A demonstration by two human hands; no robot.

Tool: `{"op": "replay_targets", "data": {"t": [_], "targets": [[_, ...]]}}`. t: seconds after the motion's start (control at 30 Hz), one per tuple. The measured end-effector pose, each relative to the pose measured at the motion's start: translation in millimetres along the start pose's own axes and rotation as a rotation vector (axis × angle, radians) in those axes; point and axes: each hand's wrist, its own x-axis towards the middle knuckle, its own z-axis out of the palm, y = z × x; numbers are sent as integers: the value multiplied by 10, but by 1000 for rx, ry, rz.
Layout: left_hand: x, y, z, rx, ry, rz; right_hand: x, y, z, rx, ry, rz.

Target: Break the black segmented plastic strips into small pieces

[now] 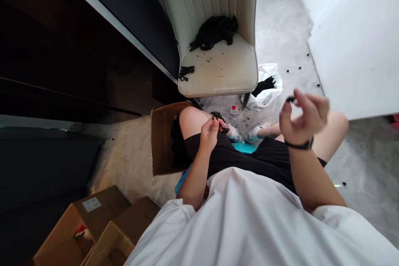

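Note:
My left hand (pixel 210 132) is closed on a cluster of small black pieces (pixel 223 129), above my lap; what kind they are is too small to tell. Raised to the right, my right hand (pixel 307 116) pinches one small black piece (pixel 290 99) between thumb and fingertips. Ahead of me a cream chair (pixel 230 75) carries a dark heap of black pieces (pixel 215 31) against its backrest. A smaller black cluster (pixel 186 72) lies at the seat's left edge, with tiny black bits scattered across the seat.
A white plastic bag (pixel 267 100) with black pieces inside stands right of the chair. An open cardboard box (pixel 162 141) holding black material is by my left knee. A red-capped bottle (pixel 234 110) stands between. More boxes (pixel 102 212) are lower left; a white panel (pixel 355 62) stands right.

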Motion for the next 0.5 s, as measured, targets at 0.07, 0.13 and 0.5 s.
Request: {"op": "replay_targets", "data": {"t": [0.07,0.13,0.5], "targets": [[-12,25,-18,33,-20,49,214,499,262,-160,-14,263],[-26,60,-48,90,-60,95,196,846,464,-257,-300,629],[-90,-23,-72,-66,-228,184,-884,369,698,196,-1048,548]]}}
